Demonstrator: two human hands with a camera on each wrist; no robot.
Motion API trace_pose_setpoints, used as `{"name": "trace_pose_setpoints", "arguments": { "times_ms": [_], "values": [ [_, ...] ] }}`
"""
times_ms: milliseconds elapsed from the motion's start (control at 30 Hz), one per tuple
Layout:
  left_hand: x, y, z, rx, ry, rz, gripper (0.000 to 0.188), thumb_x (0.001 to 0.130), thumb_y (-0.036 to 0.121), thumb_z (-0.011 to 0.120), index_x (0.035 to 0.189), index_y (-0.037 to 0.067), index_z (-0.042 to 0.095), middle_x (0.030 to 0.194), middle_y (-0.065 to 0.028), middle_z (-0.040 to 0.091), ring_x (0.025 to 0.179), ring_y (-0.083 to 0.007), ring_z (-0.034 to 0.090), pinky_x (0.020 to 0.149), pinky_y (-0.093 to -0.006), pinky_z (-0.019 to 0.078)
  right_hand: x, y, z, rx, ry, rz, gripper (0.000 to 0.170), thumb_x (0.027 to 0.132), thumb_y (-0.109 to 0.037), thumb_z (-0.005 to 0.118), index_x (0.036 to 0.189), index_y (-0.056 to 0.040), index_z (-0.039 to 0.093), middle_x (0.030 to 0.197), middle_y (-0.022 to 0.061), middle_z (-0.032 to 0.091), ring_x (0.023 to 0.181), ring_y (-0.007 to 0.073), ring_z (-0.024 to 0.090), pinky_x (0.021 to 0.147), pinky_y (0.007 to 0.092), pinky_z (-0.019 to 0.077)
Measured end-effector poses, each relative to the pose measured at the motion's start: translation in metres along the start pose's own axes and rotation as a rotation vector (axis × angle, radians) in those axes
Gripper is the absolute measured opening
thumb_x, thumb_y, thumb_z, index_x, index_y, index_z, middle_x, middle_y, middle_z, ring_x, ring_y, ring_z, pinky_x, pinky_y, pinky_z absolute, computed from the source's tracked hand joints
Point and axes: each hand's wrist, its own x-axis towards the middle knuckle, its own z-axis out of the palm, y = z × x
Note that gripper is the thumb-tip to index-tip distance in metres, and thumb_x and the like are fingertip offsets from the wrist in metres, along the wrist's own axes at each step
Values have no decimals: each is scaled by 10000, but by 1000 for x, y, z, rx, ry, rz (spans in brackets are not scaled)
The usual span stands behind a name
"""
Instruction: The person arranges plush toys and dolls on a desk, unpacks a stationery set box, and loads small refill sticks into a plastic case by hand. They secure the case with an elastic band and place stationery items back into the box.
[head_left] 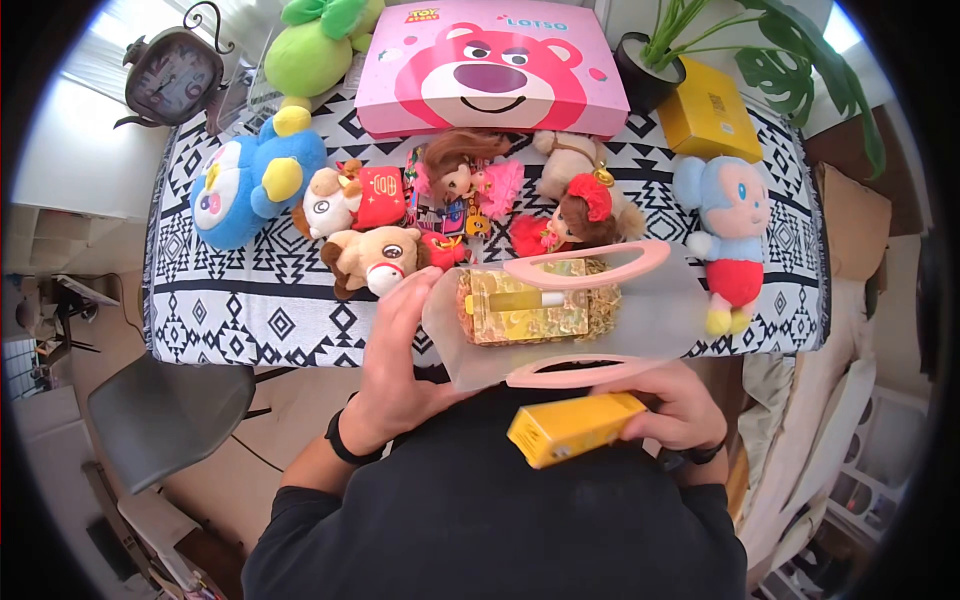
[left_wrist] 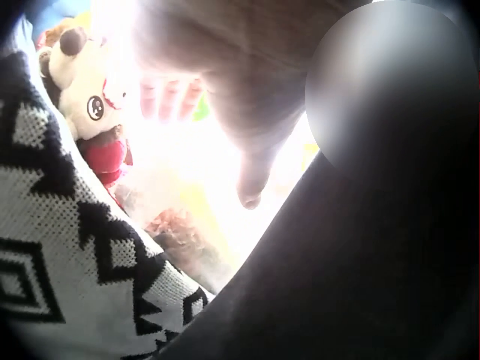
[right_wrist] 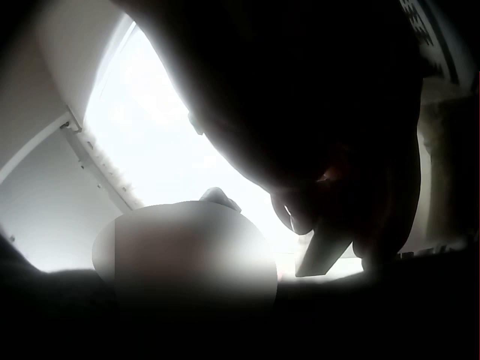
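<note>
A translucent bag (head_left: 650,310) with pink handles (head_left: 590,264) stands at the table's near edge in the head view. Through its top show a gold patterned box (head_left: 490,325), a yellow tube with a white end (head_left: 513,301) and shredded paper filler (head_left: 603,318). My left hand (head_left: 392,360) rests against the bag's left side, fingers extended and thumb spread. Between the fingers and thumb of my right hand (head_left: 690,400) is a small yellow box (head_left: 575,428), held below the near handle and in front of my chest. The right wrist view is mostly dark.
Several plush toys, among them a blue bird (head_left: 240,185) and a horse (head_left: 355,262), line the patterned cloth (head_left: 290,325). Behind are a large pink Lotso box (head_left: 490,90), a potted plant (head_left: 650,75), a yellow carton (head_left: 708,110) and a clock (head_left: 175,78). A grey chair (head_left: 170,420) stands left.
</note>
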Motion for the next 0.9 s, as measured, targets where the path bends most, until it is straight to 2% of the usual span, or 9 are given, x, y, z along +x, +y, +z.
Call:
{"name": "trace_pose_setpoints", "arguments": {
  "times_ms": [100,133,167,267,433,500,633,733,900],
  "values": [
    [-27,-5,-5,75,167,262,1200,749,405,1158,1680,26,503,1603,-260,623,1385,-424,696,1183,-580,568,14,23,19,270,-64,201,381,1200,-178,733,1512,39,699,1161,113,838,987,171,815,889,324,656],
    [-32,-5,-7,126,241,380,1147,745,487,1150,1617,53,544,1511,-240,658,1243,-372,745,1021,-531,642,20,34,24,370,-102,261,352,1232,-150,667,1532,34,674,1157,88,824,991,135,794,880,310,652],
    [-32,0,-11,132,242,382,1147,745,487,1150,1617,53,544,1511,-240,658,1243,-372,745,1021,-531,642,25,43,27,369,-106,257,352,1232,-150,667,1532,34,674,1157,88,824,991,135,794,880,310,652],
    [-20,22,-25,-72,-39,348,775,845,407,1097,1369,-23,721,1216,-196,795,882,-337,809,700,-392,650,41,63,38,302,-191,316,345,1276,-205,589,1529,17,665,1151,65,800,982,118,770,861,290,622],
    [-39,12,-21,-75,-155,218,525,926,238,1026,1297,-47,787,1068,-172,829,867,-306,820,737,-377,652,70,62,52,343,-272,258,390,1271,-204,606,1591,16,640,1146,61,795,968,115,755,851,285,611],
    [-53,1,-22,-171,-132,-33,525,941,262,1020,1302,-39,790,1066,-173,835,868,-319,822,751,-371,646,78,57,57,383,-253,219,422,1263,-239,641,1610,0,642,1134,48,789,949,104,745,848,276,605],
    [-66,-4,-27,-314,-36,-301,440,1010,241,968,1307,-35,797,1086,-164,850,890,-278,828,795,-345,629,88,52,57,-37,-122,7,475,1157,-234,815,1541,20,699,1042,54,777,870,125,725,788,325,575],
    [-64,-5,-30,-343,-36,-323,410,1023,228,958,1301,-32,806,1076,-157,853,875,-253,816,792,-337,618,93,44,57,-240,60,-128,334,1077,-185,879,1328,26,819,885,92,814,761,224,750,746,354,579],
    [-53,-8,-33,-363,-82,-315,391,1015,202,960,1292,-31,810,1049,-156,851,838,-240,801,763,-330,608,94,46,61,-252,99,-123,340,1068,-195,893,1329,13,828,857,77,818,744,216,752,732,355,576]
  ]
}}
